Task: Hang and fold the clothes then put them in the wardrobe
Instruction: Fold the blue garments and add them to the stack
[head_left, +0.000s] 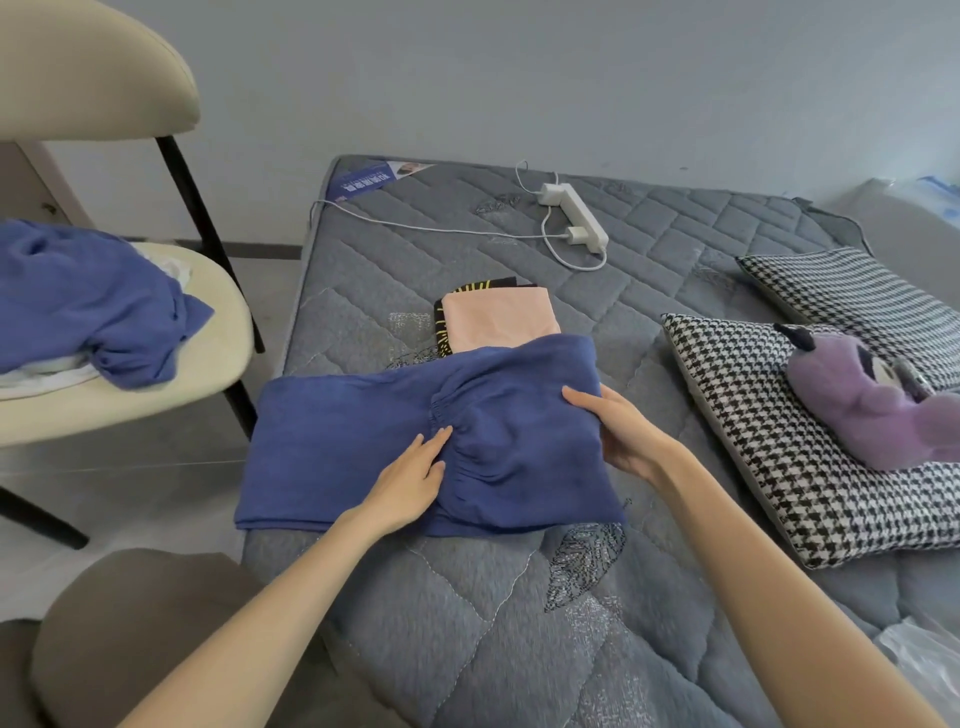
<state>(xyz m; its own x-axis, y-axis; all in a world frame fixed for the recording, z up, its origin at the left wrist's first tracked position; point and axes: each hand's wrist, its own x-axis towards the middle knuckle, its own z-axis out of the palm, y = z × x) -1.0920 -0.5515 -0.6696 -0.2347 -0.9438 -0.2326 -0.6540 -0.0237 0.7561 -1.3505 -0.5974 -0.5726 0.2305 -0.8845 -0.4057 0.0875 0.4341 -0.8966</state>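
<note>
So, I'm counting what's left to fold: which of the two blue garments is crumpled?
The heaped blue garment on the cream chair; the flat blue garment lies on the mattress under the left hand.

Presses left hand (410, 480) flat on the gathered seam of the folded blue garment (337, 441), frame centre, on the grey mattress (467, 623). Grips its right edge with right hand (618, 431). Just above, folded peach garment (498, 317); at left, crumpled blue top (88, 306) on cream chair (130, 410).
</note>
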